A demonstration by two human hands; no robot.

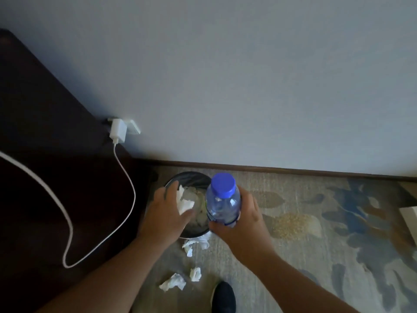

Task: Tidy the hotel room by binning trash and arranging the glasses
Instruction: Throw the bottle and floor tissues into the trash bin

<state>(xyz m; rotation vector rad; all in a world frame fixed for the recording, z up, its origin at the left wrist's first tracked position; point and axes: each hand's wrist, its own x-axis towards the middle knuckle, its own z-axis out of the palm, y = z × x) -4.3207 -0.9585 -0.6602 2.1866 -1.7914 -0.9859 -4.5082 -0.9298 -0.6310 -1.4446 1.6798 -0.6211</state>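
A round dark trash bin (188,177) stands on the carpet by the wall. My left hand (167,211) is over its opening and holds a crumpled white tissue (185,203). My right hand (241,220) grips a clear plastic bottle (222,205) with a blue cap, upright, just over the bin's right rim. Three crumpled tissues lie on the carpet in front of the bin: one (195,243) at its base, two nearer me (195,274) (172,282). No glasses are in view.
A dark wooden furniture piece (56,177) fills the left side. A white charger (118,131) is plugged into a wall socket, its cable looping over the furniture. My dark shoe (223,298) is on the patterned carpet. A white object (408,214) sits at the right edge.
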